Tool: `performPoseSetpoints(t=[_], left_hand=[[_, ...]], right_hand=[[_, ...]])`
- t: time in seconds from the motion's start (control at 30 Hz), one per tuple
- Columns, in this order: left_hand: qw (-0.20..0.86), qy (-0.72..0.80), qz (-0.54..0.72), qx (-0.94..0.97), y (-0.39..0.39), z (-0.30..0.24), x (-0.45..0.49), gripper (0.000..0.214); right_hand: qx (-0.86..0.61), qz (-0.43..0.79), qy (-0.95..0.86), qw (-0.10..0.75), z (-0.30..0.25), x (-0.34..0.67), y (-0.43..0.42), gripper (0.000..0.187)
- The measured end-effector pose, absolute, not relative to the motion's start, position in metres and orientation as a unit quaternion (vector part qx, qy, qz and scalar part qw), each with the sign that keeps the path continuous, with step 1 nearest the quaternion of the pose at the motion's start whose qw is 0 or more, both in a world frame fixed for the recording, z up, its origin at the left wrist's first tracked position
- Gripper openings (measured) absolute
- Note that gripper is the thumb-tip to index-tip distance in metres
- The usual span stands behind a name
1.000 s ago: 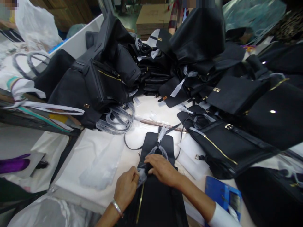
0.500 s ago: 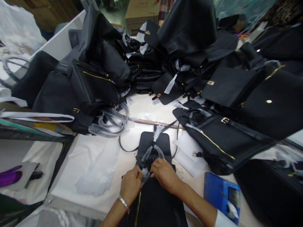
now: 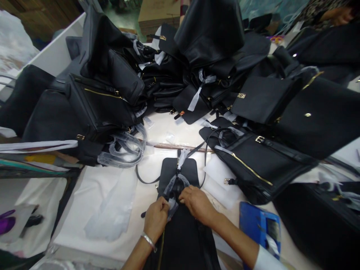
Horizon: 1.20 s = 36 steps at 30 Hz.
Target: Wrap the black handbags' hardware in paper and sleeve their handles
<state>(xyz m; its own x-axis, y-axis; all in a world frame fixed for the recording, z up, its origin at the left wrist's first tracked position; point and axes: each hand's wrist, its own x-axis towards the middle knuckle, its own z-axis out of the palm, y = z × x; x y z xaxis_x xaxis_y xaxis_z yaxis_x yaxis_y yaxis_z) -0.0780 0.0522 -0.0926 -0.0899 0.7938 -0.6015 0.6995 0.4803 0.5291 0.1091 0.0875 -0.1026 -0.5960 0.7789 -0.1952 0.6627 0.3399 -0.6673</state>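
In front of me a black backpack (image 3: 187,240) lies on the white table, with a gold zipper along its left side. Its flap (image 3: 165,168) points away from me, and a plastic-wrapped handle loop (image 3: 184,180) rests over it. My left hand (image 3: 156,219), wearing a silver bracelet, is closed at the bag's upper left edge, beside a crumpled piece of clear wrap (image 3: 172,207). Opposite it, my right hand (image 3: 197,204) is closed with bent fingers on the bag's top by the handle. Exactly which part lies under the fingertips is hidden.
Black bags (image 3: 98,101) are heaped on the left and at the back. Another black backpack (image 3: 250,161) lies to the right, near a blue box-like object (image 3: 257,228). Translucent sheets (image 3: 109,210) lie at left. Another person's hand (image 3: 340,15) shows at the far right.
The whole view has shifted slightly, so the surroundings sit further left. Both hands keep nearly the same place on the backpack. Another person's hand has come into view at top right.
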Motion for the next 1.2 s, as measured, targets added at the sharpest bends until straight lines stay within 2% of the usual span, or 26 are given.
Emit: performPoseSetpoints(t=[0.23, 0.47, 0.67, 0.9, 1.07, 1.2], left_hand=[[0.473, 0.738, 0.106, 0.47, 0.047, -0.098, -0.084, 0.02], [0.563, 0.706, 0.142, 0.405, 0.045, -0.103, -0.089, 0.031], [0.6, 0.692, 0.135, 0.378, 0.05, -0.098, -0.094, 0.035], [0.689, 0.627, 0.063, 0.358, 0.05, -0.068, -0.109, 0.04], [0.736, 0.578, 0.056, 0.348, 0.048, -0.066, -0.115, 0.03], [0.743, 0.578, 0.06, 0.333, 0.05, -0.071, -0.113, 0.021]], right_hand=[[-0.539, 0.434, -0.711, 0.127, -0.093, 0.088, 0.077, 0.012], [-0.541, 0.503, -0.651, 0.176, -0.099, 0.083, 0.077, 0.006], [-0.529, 0.515, -0.641, 0.211, -0.104, 0.079, 0.088, 0.009], [-0.491, 0.567, -0.64, 0.167, -0.103, 0.082, 0.095, 0.007], [-0.49, 0.568, -0.656, 0.083, -0.118, 0.081, 0.101, 0.001], [-0.49, 0.542, -0.68, 0.06, -0.132, 0.072, 0.113, 0.003]])
